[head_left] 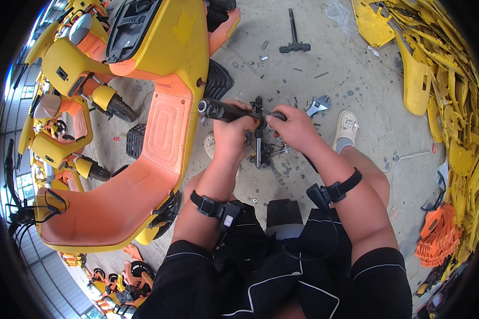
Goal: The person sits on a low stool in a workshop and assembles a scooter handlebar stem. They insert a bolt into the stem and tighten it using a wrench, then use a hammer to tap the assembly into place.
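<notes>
Black tube held crosswise above the floor

Over the concrete floor (324,64), right beside a yellow-and-orange scooter body (167,125), the left hand (231,126) clamps round a black tube (222,111). The tube's long axis runs left to right, its thick end with a round opening pointing left and slightly far, the other end by a black ring (261,123). Fingers and thumb of the right hand (294,127) close on a dark-handled tool (278,115), whose thin shaft points left, toward the ring. Just below, a silver rod (259,152) lies near-to-far. An adjustable wrench (319,106) rests to the right; a black T-shaped part (293,40) lies farther off, its stem pointing far.
</notes>
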